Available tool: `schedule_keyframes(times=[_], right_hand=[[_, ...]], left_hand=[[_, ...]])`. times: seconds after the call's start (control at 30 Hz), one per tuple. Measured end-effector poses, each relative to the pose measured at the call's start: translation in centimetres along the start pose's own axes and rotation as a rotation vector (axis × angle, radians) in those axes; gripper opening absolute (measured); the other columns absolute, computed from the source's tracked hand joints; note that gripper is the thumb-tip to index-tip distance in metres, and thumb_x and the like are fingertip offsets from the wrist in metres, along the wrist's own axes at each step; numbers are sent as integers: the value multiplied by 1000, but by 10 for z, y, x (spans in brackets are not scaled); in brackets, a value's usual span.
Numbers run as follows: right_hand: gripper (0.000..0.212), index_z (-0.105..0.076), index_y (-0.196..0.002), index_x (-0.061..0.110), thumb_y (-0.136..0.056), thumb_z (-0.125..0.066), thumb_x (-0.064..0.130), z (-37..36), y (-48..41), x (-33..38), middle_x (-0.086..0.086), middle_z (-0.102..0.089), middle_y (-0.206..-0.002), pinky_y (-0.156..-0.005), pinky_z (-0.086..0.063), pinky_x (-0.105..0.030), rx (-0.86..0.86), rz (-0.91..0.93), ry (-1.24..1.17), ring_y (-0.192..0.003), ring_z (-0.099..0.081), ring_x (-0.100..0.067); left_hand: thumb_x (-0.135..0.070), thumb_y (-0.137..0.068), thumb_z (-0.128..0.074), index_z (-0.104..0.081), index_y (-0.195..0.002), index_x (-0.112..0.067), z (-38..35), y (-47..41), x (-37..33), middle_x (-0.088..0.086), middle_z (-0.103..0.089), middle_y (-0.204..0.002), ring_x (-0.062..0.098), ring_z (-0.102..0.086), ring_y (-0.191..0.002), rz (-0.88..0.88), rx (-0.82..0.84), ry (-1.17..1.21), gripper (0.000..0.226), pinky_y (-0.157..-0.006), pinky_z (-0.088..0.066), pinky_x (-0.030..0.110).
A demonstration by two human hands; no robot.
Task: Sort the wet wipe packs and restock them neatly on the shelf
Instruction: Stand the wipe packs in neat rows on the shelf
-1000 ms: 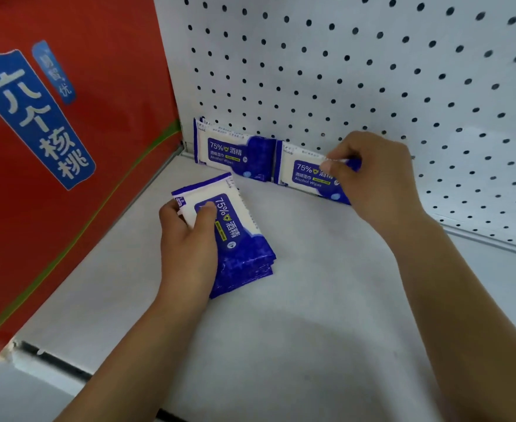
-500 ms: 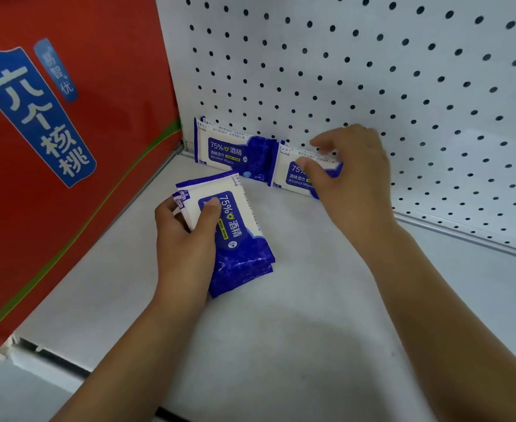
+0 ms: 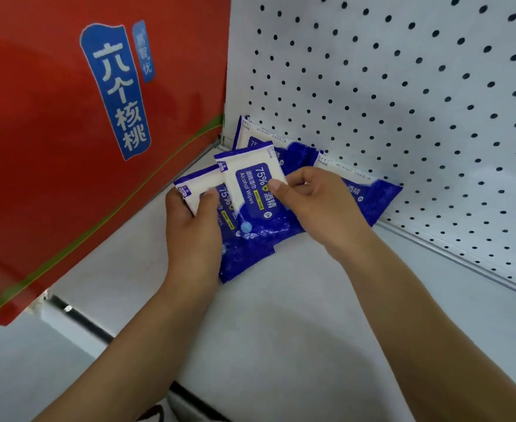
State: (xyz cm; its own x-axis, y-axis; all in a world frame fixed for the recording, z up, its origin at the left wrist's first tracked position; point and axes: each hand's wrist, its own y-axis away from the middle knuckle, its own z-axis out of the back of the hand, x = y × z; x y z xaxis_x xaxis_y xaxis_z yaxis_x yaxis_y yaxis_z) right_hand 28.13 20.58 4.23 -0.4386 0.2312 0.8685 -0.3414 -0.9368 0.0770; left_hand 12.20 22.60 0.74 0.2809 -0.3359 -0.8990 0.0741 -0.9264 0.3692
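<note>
My left hand (image 3: 192, 233) grips a small stack of blue-and-white wet wipe packs (image 3: 244, 251) resting on the white shelf (image 3: 296, 315). My right hand (image 3: 317, 202) pinches the top pack (image 3: 250, 187) of that stack at its right edge, lifting it partly off the others. Two more packs lean upright against the pegboard back wall: one (image 3: 296, 153) in the corner, partly hidden behind the lifted pack, and one (image 3: 369, 193) to its right, partly hidden by my right hand.
A large red box (image 3: 68, 132) with a blue label stands on the shelf at the left, close to the packs. The white pegboard (image 3: 403, 86) closes the back. The shelf's front edge (image 3: 77, 318) runs across the lower left.
My right hand left the pack leaning at the back wall and came forward to pinch the top pack of the stack in my left hand. The view shifted closer.
</note>
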Motion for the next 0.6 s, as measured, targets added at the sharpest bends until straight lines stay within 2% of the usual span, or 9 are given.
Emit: schedule_keyframes(times=[0.07,0.13,0.2,0.3,0.37,0.5,0.6], right_hand=[[23,-65,-97,18,-92,-70,40,3,-12,4,2,-75,-85,-65,-60,-27,-73,68,57,-75,-73,-8],[20,-66,-89,18,-89,-75,35,7,-26,8,4,-73,-78,-65,-55,-26,-157,152,125,-71,-71,-8],[17,-66,-86,18,-86,-77,31,9,-42,11,7,-70,-78,-66,-54,-27,-218,228,237,-72,-67,-9],[14,-68,-84,16,-85,-76,27,5,-65,11,2,-69,-79,-72,-56,-38,-240,336,385,-74,-65,-17],[14,-70,-87,17,-86,-74,30,-2,-77,10,1,-67,-84,-73,-55,-40,-231,398,503,-79,-63,-20],[24,-71,-103,12,-92,-68,33,-16,-90,8,-5,-60,-103,-73,-47,-37,-281,505,813,-105,-53,-24],[26,-68,-106,8,-91,-70,29,-19,-93,4,-7,-61,-106,-72,-43,-36,-369,556,822,-108,-51,-26]], left_hand=[[-36,-103,-60,-47,-126,-41,4,0,0,-19,-65,-109,4,-70,-94,-75,-50,-35,28,-66,-59,23],[-34,-103,-60,-47,-131,-39,8,-2,1,-22,-61,-111,1,-66,-97,-146,-103,-43,31,-73,-58,23],[-32,-103,-59,-47,-138,-34,10,-5,0,-23,-59,-111,-3,-64,-98,-212,-152,-63,37,-76,-54,21],[-32,-103,-60,-46,-141,-31,13,-10,1,-23,-58,-111,-5,-62,-96,-249,-172,-69,41,-71,-50,16],[-33,-102,-61,-46,-141,-30,13,-11,2,-22,-58,-113,-6,-62,-94,-247,-167,-74,42,-66,-49,11],[-33,-101,-63,-45,-144,-28,13,-12,4,-17,-58,-121,-4,-62,-96,-247,-167,-98,46,-60,-49,8],[-33,-101,-63,-44,-145,-27,13,-13,4,-14,-58,-126,-2,-63,-99,-248,-168,-105,48,-65,-50,11]])
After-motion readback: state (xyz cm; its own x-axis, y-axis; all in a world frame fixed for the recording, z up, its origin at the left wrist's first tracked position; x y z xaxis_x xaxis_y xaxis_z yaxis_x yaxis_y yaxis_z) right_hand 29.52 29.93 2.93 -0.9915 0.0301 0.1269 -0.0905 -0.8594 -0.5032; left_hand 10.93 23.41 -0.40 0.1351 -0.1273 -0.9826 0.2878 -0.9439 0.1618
